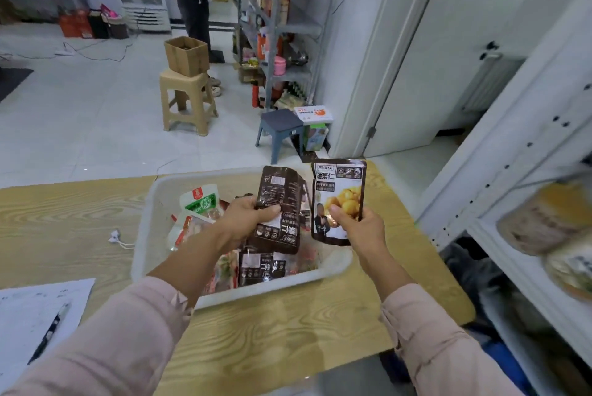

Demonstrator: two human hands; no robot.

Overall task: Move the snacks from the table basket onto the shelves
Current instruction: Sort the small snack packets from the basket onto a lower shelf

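The left hand [245,219] fingers [269,212] grip a brown pack [282,184] over the basket [152,213], and the right hand [362,230] pinches a chestnut pack [339,190], hiding its corner

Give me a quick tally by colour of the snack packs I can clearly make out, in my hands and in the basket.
Dark brown: 3 (left-hand pouch, right-hand pouch, pouch lying flat in the basket)
Green and white: 1 (green-and-white packet)
Total: 4. The red and clear packs underneath are too jumbled to count.
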